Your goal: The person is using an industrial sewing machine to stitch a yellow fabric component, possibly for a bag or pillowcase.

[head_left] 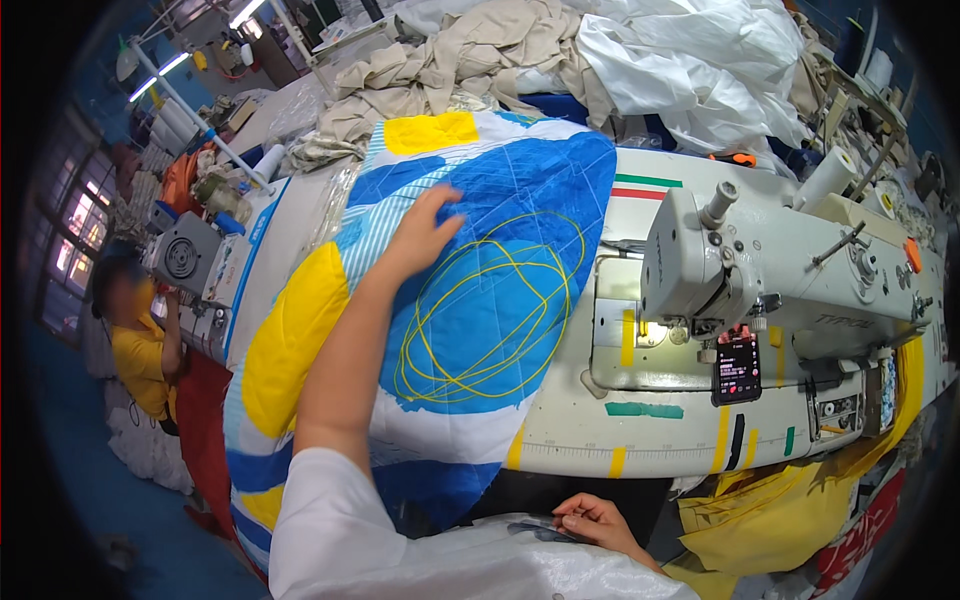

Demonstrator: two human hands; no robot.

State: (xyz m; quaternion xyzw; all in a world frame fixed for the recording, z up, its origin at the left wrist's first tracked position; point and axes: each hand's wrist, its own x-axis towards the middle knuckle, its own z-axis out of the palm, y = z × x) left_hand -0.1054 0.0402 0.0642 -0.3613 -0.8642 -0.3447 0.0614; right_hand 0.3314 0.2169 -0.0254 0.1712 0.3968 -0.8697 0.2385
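On the sewing table (pixel 600 440), soft, floppy quilted cover (pixel 480 300) draped off the near edge, left hand (pixel 425 235) pressing flat, fingers spread, right hand (pixel 590 522) probably pinching its edge; grab edges.

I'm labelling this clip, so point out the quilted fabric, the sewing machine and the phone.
quilted fabric (pixel 480 300): head view, on the blue patch with yellow loops.
sewing machine (pixel 800 270): head view, on the white arm of its body.
phone (pixel 737 368): head view, on its lit screen.
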